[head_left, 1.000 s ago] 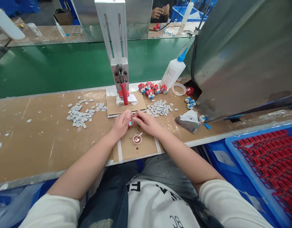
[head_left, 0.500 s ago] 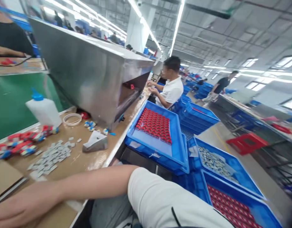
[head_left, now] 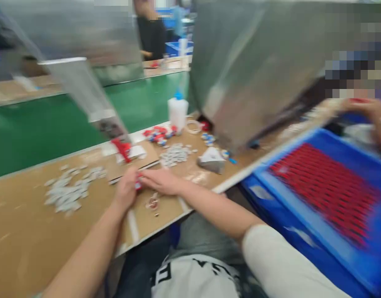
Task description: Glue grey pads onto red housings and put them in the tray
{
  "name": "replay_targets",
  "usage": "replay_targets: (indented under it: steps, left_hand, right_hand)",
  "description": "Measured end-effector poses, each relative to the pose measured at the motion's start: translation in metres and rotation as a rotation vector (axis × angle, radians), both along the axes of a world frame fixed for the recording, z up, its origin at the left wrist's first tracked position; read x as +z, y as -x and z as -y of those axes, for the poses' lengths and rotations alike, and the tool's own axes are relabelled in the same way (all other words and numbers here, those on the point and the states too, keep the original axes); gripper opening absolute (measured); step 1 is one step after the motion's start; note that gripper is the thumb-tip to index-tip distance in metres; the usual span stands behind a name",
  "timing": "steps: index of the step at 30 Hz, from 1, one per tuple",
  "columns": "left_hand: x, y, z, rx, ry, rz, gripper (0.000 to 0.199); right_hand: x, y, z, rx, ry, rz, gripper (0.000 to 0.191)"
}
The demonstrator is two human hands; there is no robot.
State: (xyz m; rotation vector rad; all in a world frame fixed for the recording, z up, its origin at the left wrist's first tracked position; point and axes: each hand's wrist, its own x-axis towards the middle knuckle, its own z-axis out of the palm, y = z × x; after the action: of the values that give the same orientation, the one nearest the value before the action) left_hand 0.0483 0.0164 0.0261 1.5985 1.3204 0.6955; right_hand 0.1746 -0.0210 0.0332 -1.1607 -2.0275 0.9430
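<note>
My left hand [head_left: 127,188] is closed on a small red part [head_left: 137,185] at the front of a cardboard piece [head_left: 149,154]. My right hand [head_left: 161,180] reaches in from the right, its fingers together and touching the same part; the blur hides their exact grip. Just below the hands, small copper-coloured pieces [head_left: 153,203] lie on the brown table. A red tool-like object [head_left: 122,150] stands behind my left hand, beneath a slanted metal fixture [head_left: 85,89]. Grey flat pieces lie in a left pile [head_left: 66,190] and a right pile [head_left: 175,155].
Behind the right pile are red-and-blue parts [head_left: 159,134] and a white bottle [head_left: 178,111]. A metal box [head_left: 240,82] stands at the back right. Right of the table is a blue crate [head_left: 271,194] with rows of red parts. Another person's hand [head_left: 364,105] shows at the far right.
The view has swung left and down onto the table. My left hand has come into view, and both hands are now together at the small red part.
</note>
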Motion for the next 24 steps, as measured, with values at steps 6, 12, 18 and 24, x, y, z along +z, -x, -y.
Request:
replay_targets:
  steps: [6, 12, 18, 24]
  left_hand:
    - [-0.011, 0.068, 0.000, -0.202, -0.274, 0.027, 0.044]
    - [-0.011, 0.060, 0.005, -0.219, -0.292, -0.009, 0.042]
    - [-0.011, 0.068, 0.005, -0.229, -0.394, -0.015, 0.041]
    - [-0.017, 0.063, 0.000, -0.230, -0.288, 0.221, 0.047]
  right_hand:
    - [-0.026, -0.009, -0.002, 0.036, -0.132, 0.141, 0.026]
    - [-0.019, -0.002, 0.005, -0.018, -0.008, 0.057, 0.027]
    - [-0.021, -0.002, 0.001, 0.032, 0.004, -0.053, 0.028]
    - [-0.012, -0.015, 0.003, -0.046, -0.151, -0.039, 0.031]
